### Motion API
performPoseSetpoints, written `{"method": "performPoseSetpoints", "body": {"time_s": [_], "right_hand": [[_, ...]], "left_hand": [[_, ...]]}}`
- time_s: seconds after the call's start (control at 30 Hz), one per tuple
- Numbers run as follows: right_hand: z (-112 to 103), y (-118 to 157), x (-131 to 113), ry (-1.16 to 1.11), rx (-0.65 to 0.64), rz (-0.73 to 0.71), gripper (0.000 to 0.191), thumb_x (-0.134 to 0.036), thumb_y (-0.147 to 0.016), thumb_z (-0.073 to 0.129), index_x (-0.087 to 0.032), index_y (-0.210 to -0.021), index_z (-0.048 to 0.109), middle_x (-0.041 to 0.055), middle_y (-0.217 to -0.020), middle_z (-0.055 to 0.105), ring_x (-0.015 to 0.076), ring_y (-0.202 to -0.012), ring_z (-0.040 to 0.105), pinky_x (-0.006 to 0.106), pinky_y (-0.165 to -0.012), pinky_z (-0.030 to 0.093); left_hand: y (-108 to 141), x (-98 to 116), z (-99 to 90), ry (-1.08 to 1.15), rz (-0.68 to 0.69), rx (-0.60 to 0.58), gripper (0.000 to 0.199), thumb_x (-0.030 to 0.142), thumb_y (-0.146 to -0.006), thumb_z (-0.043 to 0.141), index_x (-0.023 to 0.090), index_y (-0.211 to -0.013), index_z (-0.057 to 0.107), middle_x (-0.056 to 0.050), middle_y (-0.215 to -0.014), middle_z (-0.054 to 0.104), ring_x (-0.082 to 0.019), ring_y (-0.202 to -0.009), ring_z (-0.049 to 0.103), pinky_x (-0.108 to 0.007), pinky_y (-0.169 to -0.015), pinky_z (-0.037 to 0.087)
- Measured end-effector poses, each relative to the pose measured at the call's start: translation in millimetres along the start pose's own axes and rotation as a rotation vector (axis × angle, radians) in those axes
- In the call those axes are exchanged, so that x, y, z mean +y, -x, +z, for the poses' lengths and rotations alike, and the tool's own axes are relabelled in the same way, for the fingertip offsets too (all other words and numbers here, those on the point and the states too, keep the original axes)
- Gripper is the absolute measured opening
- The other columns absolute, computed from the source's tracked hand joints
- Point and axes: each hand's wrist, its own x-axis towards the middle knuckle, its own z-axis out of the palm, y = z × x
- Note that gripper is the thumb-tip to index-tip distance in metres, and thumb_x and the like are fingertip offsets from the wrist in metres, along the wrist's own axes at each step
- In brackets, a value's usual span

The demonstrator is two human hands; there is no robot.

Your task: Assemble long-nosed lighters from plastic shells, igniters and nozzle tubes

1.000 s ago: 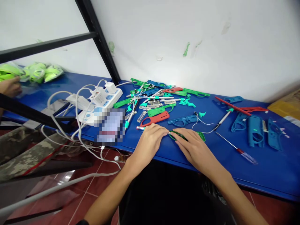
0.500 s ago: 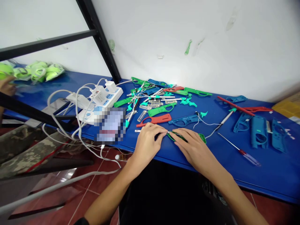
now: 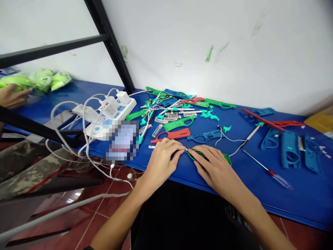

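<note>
Near the front edge of the table, my left hand is closed around a thin metal lighter tube, whose end pokes out on its left. My right hand grips a green lighter casing half that lies mostly beneath its fingers. Both sets of fingertips meet at the front of the casing, where a small silvery part shows between them. Just beyond are a red casing half and a blue casing half. What sits inside the green casing is largely hidden.
A screwdriver and more blue casings lie at right. Behind my hands is a pile of casings, clear tanks and wired tubes. A power strip, cables and phone occupy the left. Another person's hand touches green bagged items.
My hands stay at the casing with only slight finger shifts. At far left, the other person's hand has moved right, further into view. The camera view has shifted slightly.
</note>
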Motion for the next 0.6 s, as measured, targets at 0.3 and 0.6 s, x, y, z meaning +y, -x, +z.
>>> {"method": "performPoseSetpoints", "body": {"time_s": [0.3,0.6], "right_hand": [[-2.4,-7.7,-0.5,-0.066,-0.027,0.051,0.028,-0.018,-0.108,0.053,-0.016,-0.133,0.066,0.0153,-0.130,0.073,0.0288,-0.120,0.068,0.043,-0.098,0.056],[3.1,-12.8,-5.0,-0.059,-0.038,0.030,0.027,-0.019,-0.111,0.048,-0.017,-0.133,0.064,0.0153,-0.129,0.073,0.0284,-0.116,0.068,0.043,-0.096,0.056]], "left_hand": [[-0.6,3.3,-1.7,0.048,-0.018,-0.015,0.014,0.016,-0.108,0.065,0.023,-0.106,0.077,-0.003,-0.111,0.082,-0.024,-0.108,0.070,-0.044,-0.103,0.053],[0.3,-3.3,-1.2,0.073,0.014,0.010,0.020,0.014,-0.107,0.065,0.023,-0.103,0.083,-0.005,-0.111,0.083,-0.025,-0.104,0.071,-0.044,-0.099,0.056]]}}
